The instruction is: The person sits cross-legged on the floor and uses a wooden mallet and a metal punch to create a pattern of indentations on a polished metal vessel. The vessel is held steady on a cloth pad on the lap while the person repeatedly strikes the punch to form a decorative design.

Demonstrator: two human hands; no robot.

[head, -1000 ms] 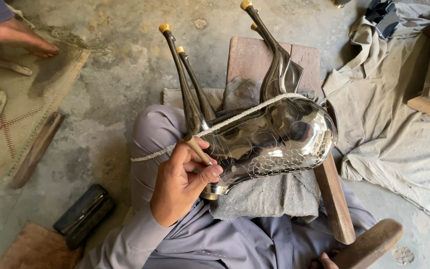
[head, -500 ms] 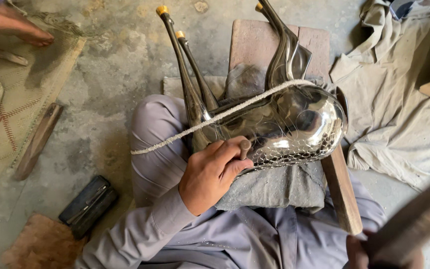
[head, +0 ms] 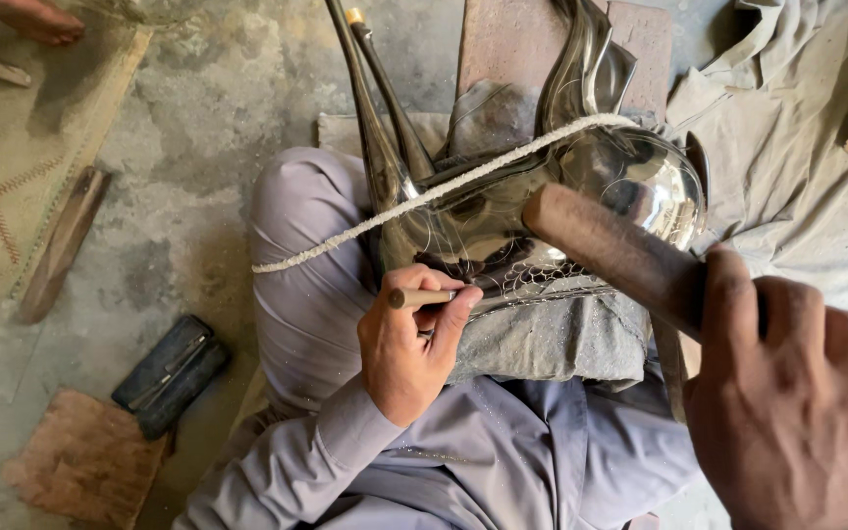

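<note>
Rope (head: pixel 444 191) crosses vessel (head: pixel 630 186); bare floor (head: pixel 198 167) left.

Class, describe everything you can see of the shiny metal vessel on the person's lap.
The vessel is polished, mirror-bright silver metal, with a rounded body and long thin spouts reaching away. It lies on its side on grey cloth. A scale-like pattern marks its lower edge. A white rope crosses it. The left hand rests against it.

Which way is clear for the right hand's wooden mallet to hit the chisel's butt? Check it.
Probably yes, from above-right: the right hand holds the thick brown wooden mallet raised over the short metal chisel, with nothing between them.
</note>
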